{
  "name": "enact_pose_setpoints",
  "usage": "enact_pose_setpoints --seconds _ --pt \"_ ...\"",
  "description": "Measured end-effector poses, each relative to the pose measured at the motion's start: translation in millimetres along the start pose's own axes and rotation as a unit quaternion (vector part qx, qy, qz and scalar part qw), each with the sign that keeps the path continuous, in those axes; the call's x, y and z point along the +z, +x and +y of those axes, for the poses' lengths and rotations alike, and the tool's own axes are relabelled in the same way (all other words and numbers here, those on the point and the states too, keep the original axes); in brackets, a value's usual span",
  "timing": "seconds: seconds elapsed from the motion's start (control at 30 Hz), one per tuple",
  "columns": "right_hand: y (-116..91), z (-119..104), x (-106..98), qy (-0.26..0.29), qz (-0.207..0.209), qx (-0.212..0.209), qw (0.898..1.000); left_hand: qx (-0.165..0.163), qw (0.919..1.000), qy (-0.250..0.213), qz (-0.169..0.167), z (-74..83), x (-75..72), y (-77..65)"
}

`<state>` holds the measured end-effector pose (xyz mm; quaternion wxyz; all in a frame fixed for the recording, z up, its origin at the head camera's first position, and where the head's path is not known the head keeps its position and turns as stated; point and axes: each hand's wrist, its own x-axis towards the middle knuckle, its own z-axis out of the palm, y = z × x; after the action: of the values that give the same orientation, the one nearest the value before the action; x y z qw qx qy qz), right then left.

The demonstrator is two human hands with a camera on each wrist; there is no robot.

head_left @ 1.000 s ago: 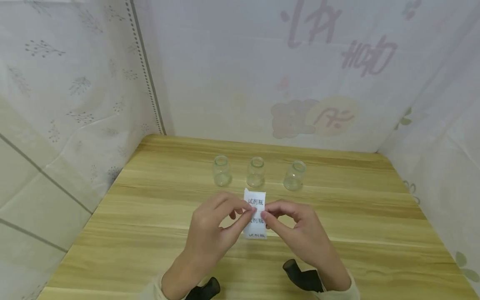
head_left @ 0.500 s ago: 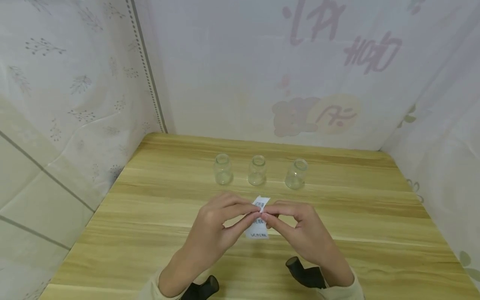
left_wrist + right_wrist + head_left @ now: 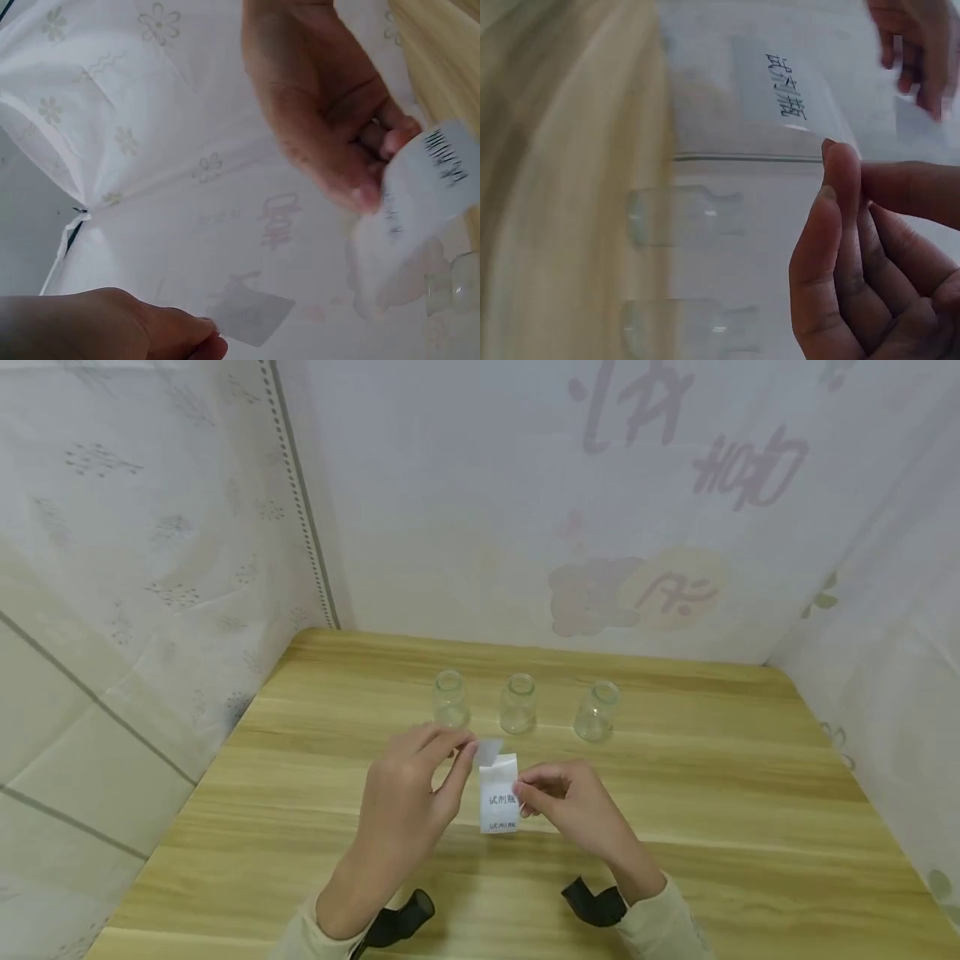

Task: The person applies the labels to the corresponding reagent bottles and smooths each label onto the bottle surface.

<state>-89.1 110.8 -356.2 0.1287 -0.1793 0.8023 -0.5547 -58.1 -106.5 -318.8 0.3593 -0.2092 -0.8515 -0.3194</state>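
Observation:
In the head view my left hand (image 3: 408, 789) pinches a small label (image 3: 490, 751) by its edge, its plain greyish side showing. The same label (image 3: 251, 313) stands out from the fingertips in the left wrist view. Between thumb and fingers, my right hand (image 3: 581, 810) holds a white strip of labels (image 3: 498, 814) by its right edge. Printed dark characters show on the strip. The small label overlaps the strip's top edge in the head view, while the left wrist view has them apart. Both hands are above the table, in front of three clear glass bottles.
The left bottle (image 3: 450, 700), middle bottle (image 3: 517, 705) and right bottle (image 3: 596, 713) stand uncapped in a row on the wooden table (image 3: 712, 760). Patterned white cloth (image 3: 435, 510) hangs behind and at both sides. Black curved wrist mounts (image 3: 405, 918) stick out near the sleeves.
The strip was bent between both hands half a second ago. Now a label is off it in my left hand, which has moved left and up; the strip hangs flatter from my right hand.

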Motion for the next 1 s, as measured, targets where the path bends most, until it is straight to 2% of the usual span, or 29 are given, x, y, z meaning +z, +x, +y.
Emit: enact_pose_setpoints --seconds 0.23,0.33,0.4,0.43,0.5,0.57,0.63,0.67,0.73,1.0 --pt "10 47 17 0.029 -0.049 0.081 0.995 -0.011 0.9998 0.018 -0.004 -2.8 -0.5 0.2" --pt "6 52 19 -0.053 -0.042 0.081 0.994 -0.013 0.9996 0.023 -0.003 -2.9 0.9 -0.4" --pt "3 46 19 -0.111 -0.008 0.065 0.992 -0.007 0.9996 0.026 -0.004 -2.9 2.6 -1.0" --pt "2 39 19 -0.119 0.011 0.054 0.991 -0.002 0.9996 0.027 -0.005 -2.9 4.0 -1.4" --pt "0 21 17 -0.089 0.057 0.032 0.994 0.011 0.9995 0.029 -0.009 -2.0 7.1 -2.2" --pt "0 2 15 -0.008 0.091 0.002 0.996 0.028 0.9991 0.029 -0.014 -0.2 10.8 -2.8" --pt "0 -14 13 0.067 0.106 -0.02 0.992 0.04 0.9986 0.027 -0.021 2.9 13.5 -3.4" --pt "0 -20 12 0.088 0.113 -0.029 0.989 0.044 0.9984 0.026 -0.024 4.5 14.4 -4.0" --pt "1 -26 11 0.104 0.118 -0.044 0.987 0.054 0.9979 0.021 -0.029 7.0 15.9 -5.6" --pt "0 -27 9 0.114 0.126 -0.029 0.985 0.084 0.9961 0.023 -0.017 10.3 22.1 -10.2"
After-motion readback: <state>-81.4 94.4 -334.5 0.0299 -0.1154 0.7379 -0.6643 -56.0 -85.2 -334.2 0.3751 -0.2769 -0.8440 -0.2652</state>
